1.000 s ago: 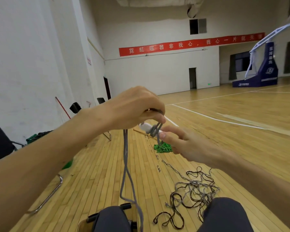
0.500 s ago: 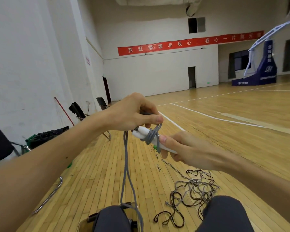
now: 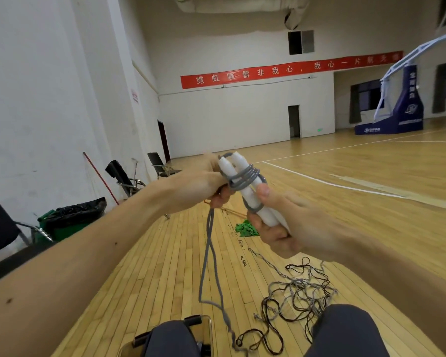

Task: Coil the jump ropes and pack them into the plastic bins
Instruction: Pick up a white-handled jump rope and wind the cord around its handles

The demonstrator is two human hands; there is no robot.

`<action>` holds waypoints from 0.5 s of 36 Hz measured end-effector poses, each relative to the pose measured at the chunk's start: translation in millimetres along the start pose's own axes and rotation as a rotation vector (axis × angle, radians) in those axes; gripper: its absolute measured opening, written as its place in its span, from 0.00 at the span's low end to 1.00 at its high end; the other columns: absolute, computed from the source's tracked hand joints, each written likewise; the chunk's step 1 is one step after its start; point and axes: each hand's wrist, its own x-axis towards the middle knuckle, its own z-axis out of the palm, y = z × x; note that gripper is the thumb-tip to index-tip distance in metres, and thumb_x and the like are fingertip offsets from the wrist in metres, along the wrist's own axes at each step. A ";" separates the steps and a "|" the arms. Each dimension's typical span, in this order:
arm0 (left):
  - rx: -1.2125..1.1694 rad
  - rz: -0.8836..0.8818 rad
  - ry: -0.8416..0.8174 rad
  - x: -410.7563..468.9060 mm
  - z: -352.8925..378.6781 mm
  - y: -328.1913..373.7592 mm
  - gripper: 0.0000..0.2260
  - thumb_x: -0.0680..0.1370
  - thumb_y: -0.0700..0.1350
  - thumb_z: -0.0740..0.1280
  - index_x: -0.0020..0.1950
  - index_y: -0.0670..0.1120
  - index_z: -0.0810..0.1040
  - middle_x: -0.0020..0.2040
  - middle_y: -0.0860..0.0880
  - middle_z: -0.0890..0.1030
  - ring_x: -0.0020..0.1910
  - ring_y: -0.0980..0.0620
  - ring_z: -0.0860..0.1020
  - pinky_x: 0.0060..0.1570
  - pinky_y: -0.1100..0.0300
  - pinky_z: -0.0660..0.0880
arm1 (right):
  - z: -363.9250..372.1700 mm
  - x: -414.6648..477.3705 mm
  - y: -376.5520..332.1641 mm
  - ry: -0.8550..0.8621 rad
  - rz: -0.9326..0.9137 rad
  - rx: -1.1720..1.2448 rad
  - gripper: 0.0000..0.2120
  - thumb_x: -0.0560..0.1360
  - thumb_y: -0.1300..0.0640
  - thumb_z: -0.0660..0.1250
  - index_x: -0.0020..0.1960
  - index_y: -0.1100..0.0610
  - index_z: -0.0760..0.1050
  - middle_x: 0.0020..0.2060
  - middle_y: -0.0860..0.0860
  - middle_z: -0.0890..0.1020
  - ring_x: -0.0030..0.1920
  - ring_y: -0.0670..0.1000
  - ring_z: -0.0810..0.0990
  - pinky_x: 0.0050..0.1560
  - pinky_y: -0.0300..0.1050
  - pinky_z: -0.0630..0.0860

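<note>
Timber floor, strip-boarded, on which the remaining stock is laid. Tangle of ropes, dark and grey cords intermixed, is spread loose beside the right knee; none of it is coiled. Clear bin, only partly seen between the knees, is judged to hold little; its contents cannot be made out. Grey jump rope is hung in a long doubled length from the hands to the floor, so most of it is judged unwound. Right hand is closed round the lower ends of the paired white handles, thumb pressed on top. Left hand is curled about the rope where several turns are already bound round the handles. Packing is not begun.
</note>
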 end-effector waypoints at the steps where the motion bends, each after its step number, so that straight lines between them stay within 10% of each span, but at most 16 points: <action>1: -0.044 -0.014 -0.003 1.8 3.4 -1.9 0.14 0.85 0.39 0.58 0.51 0.27 0.72 0.31 0.47 0.68 0.28 0.52 0.66 0.30 0.62 0.67 | -0.5 0.5 0.9 0.003 0.001 0.034 0.26 0.78 0.33 0.57 0.42 0.57 0.70 0.29 0.49 0.63 0.24 0.47 0.59 0.23 0.36 0.60; 18: -0.244 -0.238 -0.092 -17.4 42.3 -35.2 0.22 0.83 0.60 0.55 0.40 0.45 0.73 0.29 0.51 0.63 0.27 0.53 0.62 0.28 0.62 0.63 | -33.3 12.7 15.3 0.295 -0.019 0.169 0.26 0.75 0.34 0.59 0.43 0.58 0.71 0.28 0.48 0.65 0.23 0.47 0.61 0.23 0.39 0.61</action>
